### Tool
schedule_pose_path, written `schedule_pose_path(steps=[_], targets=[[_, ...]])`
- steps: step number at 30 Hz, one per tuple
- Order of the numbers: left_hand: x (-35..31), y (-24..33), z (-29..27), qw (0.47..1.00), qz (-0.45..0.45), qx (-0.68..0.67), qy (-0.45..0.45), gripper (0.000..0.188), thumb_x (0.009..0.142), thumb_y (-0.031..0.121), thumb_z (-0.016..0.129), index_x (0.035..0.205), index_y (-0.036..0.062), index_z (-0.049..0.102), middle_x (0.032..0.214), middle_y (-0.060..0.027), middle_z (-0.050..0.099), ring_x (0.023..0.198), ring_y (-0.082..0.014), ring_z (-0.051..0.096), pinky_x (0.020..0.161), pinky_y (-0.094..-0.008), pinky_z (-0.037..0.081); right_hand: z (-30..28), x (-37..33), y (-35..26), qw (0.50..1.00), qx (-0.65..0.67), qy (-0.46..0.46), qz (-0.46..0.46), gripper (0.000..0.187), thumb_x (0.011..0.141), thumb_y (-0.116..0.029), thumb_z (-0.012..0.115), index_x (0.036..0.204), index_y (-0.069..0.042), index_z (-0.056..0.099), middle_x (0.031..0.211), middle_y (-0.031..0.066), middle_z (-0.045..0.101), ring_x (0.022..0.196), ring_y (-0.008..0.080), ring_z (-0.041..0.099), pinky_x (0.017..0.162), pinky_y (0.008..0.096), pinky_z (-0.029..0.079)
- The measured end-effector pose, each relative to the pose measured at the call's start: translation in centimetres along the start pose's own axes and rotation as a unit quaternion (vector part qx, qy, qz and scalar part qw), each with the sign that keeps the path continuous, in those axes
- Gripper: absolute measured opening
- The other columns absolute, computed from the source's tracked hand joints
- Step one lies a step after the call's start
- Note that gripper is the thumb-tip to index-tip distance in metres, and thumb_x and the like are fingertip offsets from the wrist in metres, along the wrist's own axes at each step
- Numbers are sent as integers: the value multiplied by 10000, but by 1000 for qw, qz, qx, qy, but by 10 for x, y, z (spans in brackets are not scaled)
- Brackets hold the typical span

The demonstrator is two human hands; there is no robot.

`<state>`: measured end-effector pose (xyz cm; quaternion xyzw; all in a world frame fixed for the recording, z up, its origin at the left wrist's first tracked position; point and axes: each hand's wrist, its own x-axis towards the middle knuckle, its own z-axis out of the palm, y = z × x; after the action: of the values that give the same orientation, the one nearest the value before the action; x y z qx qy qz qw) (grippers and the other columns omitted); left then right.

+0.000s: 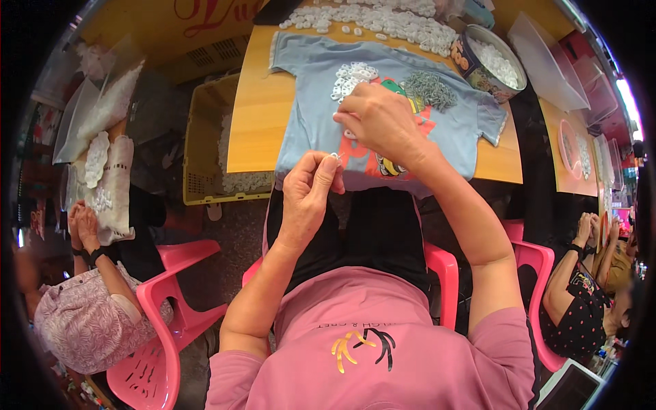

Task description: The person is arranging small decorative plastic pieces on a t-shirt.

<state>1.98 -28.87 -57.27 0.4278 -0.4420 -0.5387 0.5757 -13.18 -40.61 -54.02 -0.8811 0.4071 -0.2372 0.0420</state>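
Observation:
A light blue T-shirt (304,102) with a colourful print lies over the near part of the wooden table and serves as a work cloth. On it sit a small heap of white plastic pieces (353,76) and, to the right, a heap of small grey pieces (430,90). My left hand (307,198), close to the table's front edge, pinches a small white plastic piece (335,157) between thumb and forefinger. Just in front of the white heap, my right hand (383,123) has its thumb and fingers curled together; whatever lies between the tips is too small to make out.
Many more white pieces (369,17) cover the table's far side. A round tin (471,76) full of white pieces stands at the right corner. A yellow crate (188,157) is on the floor at left. People sit working at both sides, near pink chairs (164,321).

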Motion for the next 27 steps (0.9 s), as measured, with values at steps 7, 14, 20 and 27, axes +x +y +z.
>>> schedule_pose_path(steps=[7,14,20,27], targets=[[-2,6,-1,1000,-10,-1,-8,198,1019,192,514,935,22,572,754,-28,587,689,-97,551,680,-241,458,-28,-18,-10,737,602,-118,284,256,931,-233,661,1036,-2,691,872,38,690,690,42,591,610,201,494],[-4,4,7,996,79,-24,-30,153,1005,129,532,982,-6,600,1058,-73,569,861,-81,562,768,-230,473,-35,-58,-17,552,744,-134,353,207,953,-180,623,1085,-23,655,886,61,691,679,64,609,637,257,558],[-3,11,15,987,147,39,-41,144,994,109,537,988,-6,624,1191,-125,571,1064,-148,553,909,-286,456,-43,-72,-16,526,762,-135,353,210,955,-201,624,1068,-27,650,873,60,690,675,65,614,630,267,569],[-6,11,20,985,151,46,-66,131,985,96,547,982,-9,626,1201,-145,591,1108,-176,557,957,-315,444,-46,-82,-17,559,744,-103,352,223,937,-183,646,1090,-20,638,907,66,686,743,90,644,650,288,597]])
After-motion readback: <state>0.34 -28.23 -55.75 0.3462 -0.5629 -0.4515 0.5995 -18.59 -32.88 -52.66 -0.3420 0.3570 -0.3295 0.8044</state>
